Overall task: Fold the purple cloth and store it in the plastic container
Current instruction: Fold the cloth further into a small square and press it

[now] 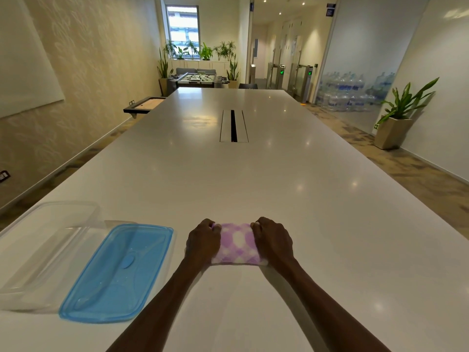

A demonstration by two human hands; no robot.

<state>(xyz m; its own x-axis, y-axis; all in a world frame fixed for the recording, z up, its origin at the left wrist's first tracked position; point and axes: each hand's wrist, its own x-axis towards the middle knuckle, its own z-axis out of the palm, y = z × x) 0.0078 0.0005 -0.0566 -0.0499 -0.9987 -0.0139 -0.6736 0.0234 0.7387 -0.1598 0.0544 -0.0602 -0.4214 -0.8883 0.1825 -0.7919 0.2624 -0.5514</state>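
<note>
Purple cloth (pixel 237 243), checked in purple and white and folded into a compact rectangle, lies on the white counter (pixel 266 174) between our two hands. Our left hand (pixel 203 243) covers the cloth's left end, knuckles up and fingers curled over the far corner; our right hand (pixel 272 241) covers the right end the same way, fingertips bent down onto the fabric at its far edge. Each grip is thus closed around an end of the cloth, pinning it to the counter; whether the thumbs are tucked beneath we cannot tell.

Just to the left of the cloth rests the blue lid (pixel 119 273), lying flat on the counter, its near corner close to our left forearm. Further left of the cloth, touching or just overlapping the lid's left edge, stands the clear plastic container (pixel 38 250), open at the top; nothing shows inside it, and the counter is visible through its walls.

Beyond the cloth, along the middle of the counter, a cable slot (pixel 233 125) is set into the surface. Far to the right of the cloth, on the floor by the wall, stands a potted plant (pixel 401 110).
</note>
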